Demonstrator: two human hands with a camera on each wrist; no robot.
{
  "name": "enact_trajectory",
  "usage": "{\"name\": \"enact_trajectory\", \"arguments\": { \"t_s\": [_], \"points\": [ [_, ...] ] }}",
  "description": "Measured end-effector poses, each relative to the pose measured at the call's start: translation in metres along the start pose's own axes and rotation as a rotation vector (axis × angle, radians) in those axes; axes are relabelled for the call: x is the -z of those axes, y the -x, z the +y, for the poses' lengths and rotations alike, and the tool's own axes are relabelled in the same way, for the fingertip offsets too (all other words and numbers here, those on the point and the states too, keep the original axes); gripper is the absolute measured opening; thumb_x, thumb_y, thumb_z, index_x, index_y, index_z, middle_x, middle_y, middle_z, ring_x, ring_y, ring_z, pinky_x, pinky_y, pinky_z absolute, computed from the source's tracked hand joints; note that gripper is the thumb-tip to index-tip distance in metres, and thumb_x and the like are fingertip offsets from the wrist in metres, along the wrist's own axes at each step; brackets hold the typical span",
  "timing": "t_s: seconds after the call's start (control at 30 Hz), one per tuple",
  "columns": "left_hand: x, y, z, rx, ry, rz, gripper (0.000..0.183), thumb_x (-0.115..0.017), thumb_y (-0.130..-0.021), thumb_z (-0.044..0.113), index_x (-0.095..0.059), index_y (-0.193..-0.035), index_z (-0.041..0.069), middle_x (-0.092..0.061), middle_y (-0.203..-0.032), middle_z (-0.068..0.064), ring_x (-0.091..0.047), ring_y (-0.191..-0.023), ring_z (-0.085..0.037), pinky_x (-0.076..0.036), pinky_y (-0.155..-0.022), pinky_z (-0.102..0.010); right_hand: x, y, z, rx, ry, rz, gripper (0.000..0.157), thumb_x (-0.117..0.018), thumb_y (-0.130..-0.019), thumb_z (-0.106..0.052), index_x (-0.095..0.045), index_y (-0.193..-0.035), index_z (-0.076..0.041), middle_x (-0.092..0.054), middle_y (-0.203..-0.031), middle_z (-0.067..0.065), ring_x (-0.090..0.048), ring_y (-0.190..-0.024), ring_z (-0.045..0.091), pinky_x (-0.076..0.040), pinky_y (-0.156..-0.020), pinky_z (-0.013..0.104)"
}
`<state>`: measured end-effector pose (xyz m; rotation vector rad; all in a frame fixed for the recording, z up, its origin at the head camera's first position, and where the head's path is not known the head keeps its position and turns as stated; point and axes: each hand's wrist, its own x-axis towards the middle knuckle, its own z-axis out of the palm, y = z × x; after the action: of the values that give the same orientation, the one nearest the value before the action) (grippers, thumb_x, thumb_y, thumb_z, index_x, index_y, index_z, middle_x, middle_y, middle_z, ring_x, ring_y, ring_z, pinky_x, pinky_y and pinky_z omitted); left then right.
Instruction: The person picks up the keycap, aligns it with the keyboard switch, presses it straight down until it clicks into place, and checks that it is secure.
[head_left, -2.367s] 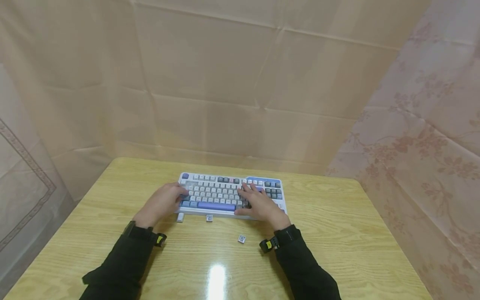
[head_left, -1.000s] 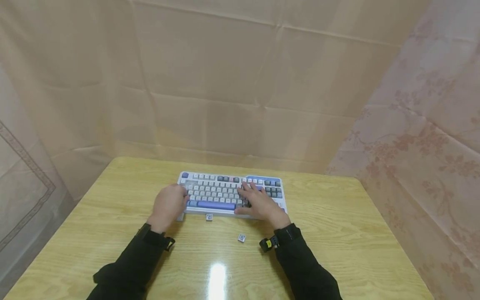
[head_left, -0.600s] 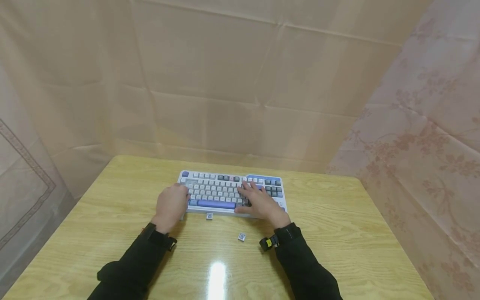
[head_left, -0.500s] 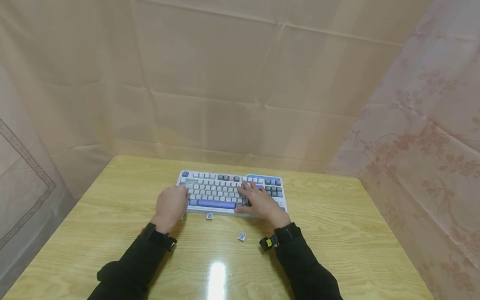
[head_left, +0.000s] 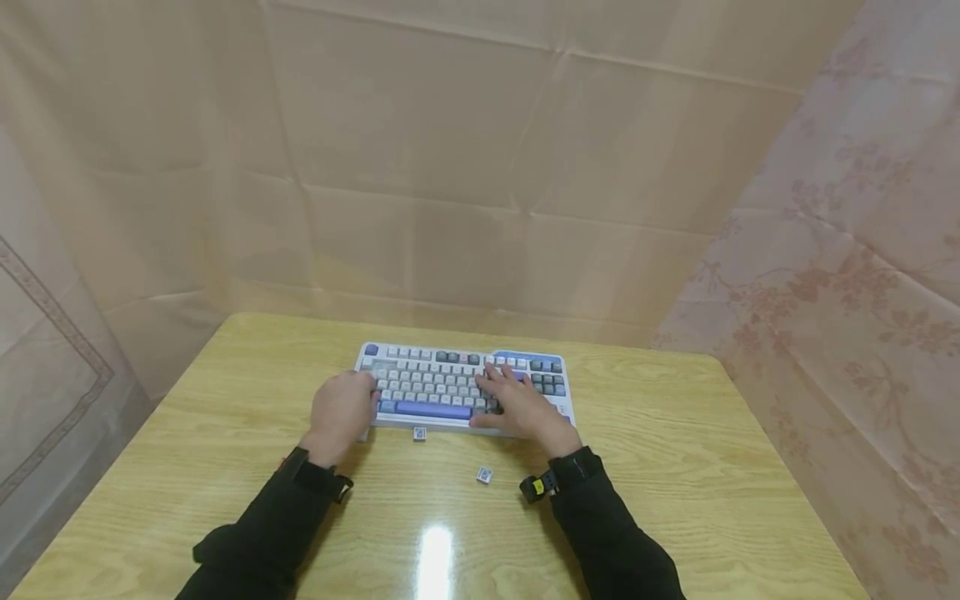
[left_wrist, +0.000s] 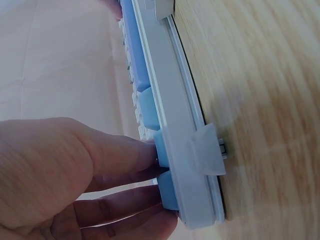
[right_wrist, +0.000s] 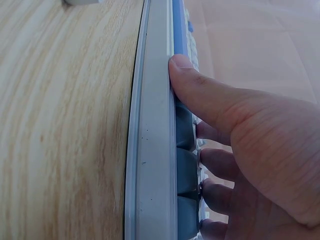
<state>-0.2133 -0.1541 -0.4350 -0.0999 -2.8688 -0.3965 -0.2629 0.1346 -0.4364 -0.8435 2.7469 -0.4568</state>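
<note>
Long black sleeves [head_left: 611,533], black wrist straps [head_left: 555,481], yellow patch [head_left: 538,486] at the right wrist.

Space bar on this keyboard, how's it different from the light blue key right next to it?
The space bar is long, while the light blue key is short. The space bar is purplish blue; the light blue key is paler. The light blue key is closer to the left hand than the space bar is. Both are in the front row of the keyboard.
</note>
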Motion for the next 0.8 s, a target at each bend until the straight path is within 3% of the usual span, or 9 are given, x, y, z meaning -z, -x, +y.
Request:
{"name": "enact_trajectory", "arguments": {
  "t_s": [0.37, 0.63, 0.8],
  "points": [
    [0.0008, 0.002, -0.0007, 0.009, 0.048, -0.012, 0.009, -0.074, -0.089, 0.009, -0.075, -0.084, 0.002, -0.065, -0.078, -0.012, -0.062, -0.069, -0.027, -0.051, -0.058, -0.044, -0.0016, -0.0002, 0.0002, 0.001, -0.002, 0.003, 0.081, -0.067, -0.094, -0.052, -0.037, -0.158, -0.013, -0.018, -0.167, 0.01, -0.008, -0.155, 0.032, -0.008, -0.123, 0.057],
    [0.0071, 0.0032, -0.0012, 0.006, 0.117, -0.005, 0.012, -0.074, -0.089, 0.008, -0.073, -0.079, 0.003, -0.063, -0.076, -0.008, -0.057, -0.067, -0.022, -0.049, -0.058, -0.041, -0.002, -0.0002, 0.0, 0.001, -0.004, 0.011, 0.081, -0.067, -0.094, -0.052, -0.037, -0.158, -0.013, -0.017, -0.167, 0.009, -0.009, -0.155, 0.032, -0.007, -0.123, 0.057],
    [0.0069, 0.0033, -0.0027, 0.017, 0.125, -0.033, 0.011, -0.074, -0.091, 0.011, -0.074, -0.085, 0.002, -0.062, -0.077, -0.006, -0.055, -0.066, -0.019, -0.048, -0.057, -0.036, -0.0028, 0.0003, -0.0001, -0.006, 0.001, 0.015, 0.081, -0.067, -0.093, -0.053, -0.037, -0.158, -0.013, -0.017, -0.167, 0.01, -0.009, -0.154, 0.033, -0.007, -0.123, 0.056]
  ]
}}
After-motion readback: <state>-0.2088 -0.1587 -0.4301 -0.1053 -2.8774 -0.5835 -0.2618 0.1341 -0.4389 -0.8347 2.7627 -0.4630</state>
